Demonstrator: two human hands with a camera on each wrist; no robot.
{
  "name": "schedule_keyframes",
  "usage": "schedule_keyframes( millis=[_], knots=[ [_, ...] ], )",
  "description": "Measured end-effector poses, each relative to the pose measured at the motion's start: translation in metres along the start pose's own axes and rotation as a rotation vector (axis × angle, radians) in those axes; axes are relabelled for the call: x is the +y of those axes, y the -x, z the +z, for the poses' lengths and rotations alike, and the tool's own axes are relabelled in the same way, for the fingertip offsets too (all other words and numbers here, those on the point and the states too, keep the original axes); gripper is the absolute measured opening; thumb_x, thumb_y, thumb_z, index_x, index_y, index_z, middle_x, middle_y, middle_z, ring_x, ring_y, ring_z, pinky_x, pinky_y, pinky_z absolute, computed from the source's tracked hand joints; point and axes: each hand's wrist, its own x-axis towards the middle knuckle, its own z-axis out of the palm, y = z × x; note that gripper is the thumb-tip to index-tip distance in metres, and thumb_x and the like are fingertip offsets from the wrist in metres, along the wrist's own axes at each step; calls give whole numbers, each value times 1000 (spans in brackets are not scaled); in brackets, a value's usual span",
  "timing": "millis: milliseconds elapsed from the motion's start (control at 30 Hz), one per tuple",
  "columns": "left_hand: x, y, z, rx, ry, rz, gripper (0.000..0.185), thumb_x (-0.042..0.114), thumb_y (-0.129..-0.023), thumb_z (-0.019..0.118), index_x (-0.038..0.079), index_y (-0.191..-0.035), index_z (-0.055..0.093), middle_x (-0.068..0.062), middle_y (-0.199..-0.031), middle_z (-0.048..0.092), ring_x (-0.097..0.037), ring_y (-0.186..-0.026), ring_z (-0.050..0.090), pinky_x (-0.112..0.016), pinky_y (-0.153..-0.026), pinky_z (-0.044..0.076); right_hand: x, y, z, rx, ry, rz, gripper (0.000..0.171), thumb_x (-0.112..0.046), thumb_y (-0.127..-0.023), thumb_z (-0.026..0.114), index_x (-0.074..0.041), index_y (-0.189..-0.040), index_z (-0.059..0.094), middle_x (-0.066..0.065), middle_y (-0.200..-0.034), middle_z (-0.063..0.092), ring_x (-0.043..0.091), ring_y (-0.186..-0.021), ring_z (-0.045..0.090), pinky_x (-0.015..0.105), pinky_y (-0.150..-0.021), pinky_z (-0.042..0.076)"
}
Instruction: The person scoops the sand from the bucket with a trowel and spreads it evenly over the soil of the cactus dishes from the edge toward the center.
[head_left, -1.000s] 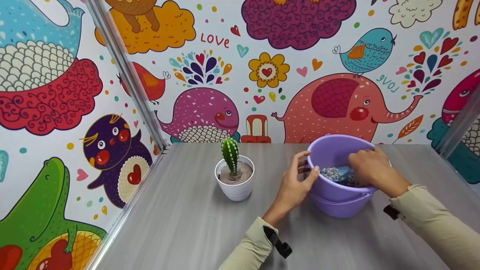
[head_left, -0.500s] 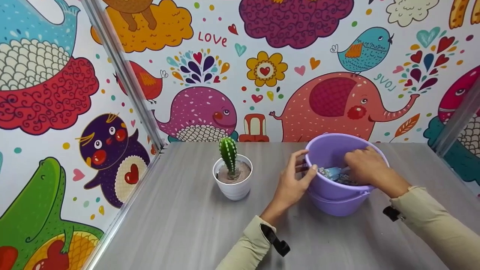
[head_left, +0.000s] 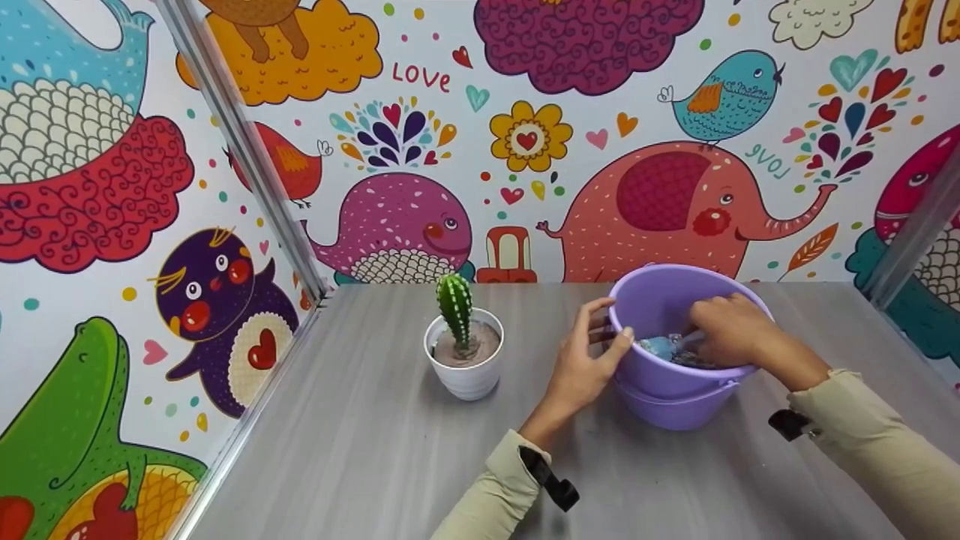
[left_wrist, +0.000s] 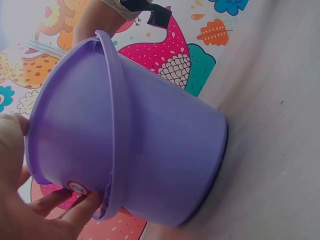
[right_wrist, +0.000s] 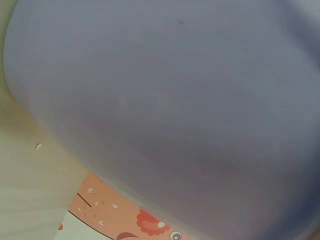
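A purple bucket (head_left: 671, 409) stands on the grey table, its handle hanging down against the front. My left hand (head_left: 589, 367) grips its left rim, with the thumb on the near side and the fingers along the outer wall. In the left wrist view those fingers (left_wrist: 82, 210) lie against the bucket's side. Down inside, my right hand (head_left: 731, 330) holds a small light-blue shovel (head_left: 657, 346), whose blade points left among small multicoloured pebbles. The near rim hides part of the right hand's fingertips and the pebbles. The bucket's wall fills most of the right wrist view.
To the left of the bucket, a green cactus (head_left: 455, 304) grows in a white pot (head_left: 466, 381). A wall with cartoon animals (head_left: 405, 217) closes off the back of the table (head_left: 360, 450), and another patterned panel runs along the left.
The shovel's blade shifts slightly within the bucket, and fewer bright pebbles show around it. My right hand stays inside; my left keeps its grip on the rim. The head view drifts a little.
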Motion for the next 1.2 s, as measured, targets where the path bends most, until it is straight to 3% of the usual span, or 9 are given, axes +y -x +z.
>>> schedule_keyframes(
  millis=[333, 500, 800, 1033, 1200],
  knots=[
    [-2, -1, 0, 2, -2, 24, 63, 49, -104, 65, 24, -159, 46, -17, -148, 65, -9, -124, 67, -23, -96, 60, 5, 6, -9, -2, -52, 34, 19, -7, -78, 81, -3, -97, 79, 6, -91, 80, 32, -86, 70, 62, -85, 52],
    [-2, -1, 0, -2, 3, 23, 61, 50, -105, 64, 27, -159, 46, -16, -150, 64, -9, -126, 66, -24, -98, 60, 8, 8, -16, -33, -105, 47, 25, -8, -81, 83, -4, -106, 83, 8, -97, 83, 31, -89, 73, 57, -78, 60],
    [-1, -1, 0, 10, 1, 24, 59, 48, -105, 65, 28, -157, 48, -11, -148, 66, -9, -126, 67, -25, -100, 59, 8, 10, -22, -22, -119, 34, 20, -13, -85, 86, -11, -105, 86, 5, -99, 84, 27, -92, 73, 46, -73, 56],
    [-1, -1, 1, 11, 10, 26, 59, 48, -104, 66, 28, -157, 48, -12, -147, 66, -9, -126, 67, -30, -102, 60, 11, 16, -29, -3, -222, 76, 23, -15, -89, 87, -6, -110, 84, 8, -105, 83, 27, -95, 74, 48, -78, 65],
    [-1, 0, 0, 8, -8, 5, 58, 50, -104, 64, 34, -157, 47, -5, -147, 67, -7, -124, 67, -27, -99, 60, 12, 19, -31, 8, -236, 72, 21, -16, -91, 87, -7, -110, 84, 6, -104, 82, 23, -95, 72, 41, -77, 62]
  ],
)
